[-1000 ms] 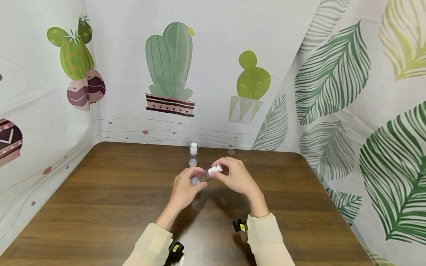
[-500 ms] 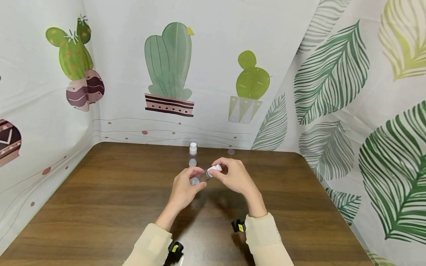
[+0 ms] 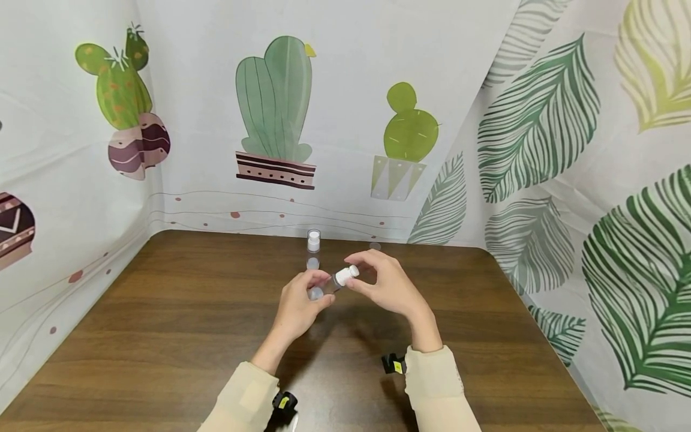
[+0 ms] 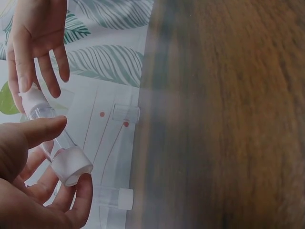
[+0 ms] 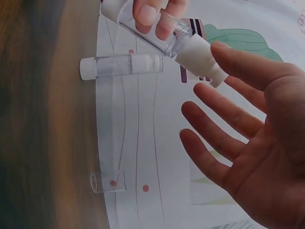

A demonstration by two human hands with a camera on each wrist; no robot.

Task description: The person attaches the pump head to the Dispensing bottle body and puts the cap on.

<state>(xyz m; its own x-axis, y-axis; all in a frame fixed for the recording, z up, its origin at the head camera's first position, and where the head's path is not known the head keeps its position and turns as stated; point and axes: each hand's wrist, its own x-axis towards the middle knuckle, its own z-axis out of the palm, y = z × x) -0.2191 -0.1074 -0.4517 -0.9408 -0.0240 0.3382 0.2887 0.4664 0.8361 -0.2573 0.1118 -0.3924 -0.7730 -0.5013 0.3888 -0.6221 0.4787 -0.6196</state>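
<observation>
My left hand (image 3: pixel 299 305) grips a small clear pump bottle (image 4: pixel 66 143) around its body, tilted above the table. The bottle's thick white base (image 4: pixel 72 164) points toward the left palm. At the other end, the white pump head (image 5: pixel 198 56) slants up to the right. My right hand (image 3: pixel 391 285) pinches that pump head at its outer end between thumb and index finger, the other fingers spread away from it. A second pump bottle (image 5: pixel 114 66) with a clear cap over its pump stands upright behind the hands. Part of the held bottle is hidden by the left fingers.
A loose clear cap (image 5: pixel 108 182) stands near the table's back edge, partly behind the right hand in the head view. The brown wooden table (image 3: pixel 162 330) ends at a wall of printed fabric (image 3: pixel 345 120). Black wrist cameras (image 3: pixel 285 402) sit at the sleeves.
My right hand has shifted slightly up and to the right, with its grip nearer the tip of the pump head, so more white shows. My left hand has stayed in place.
</observation>
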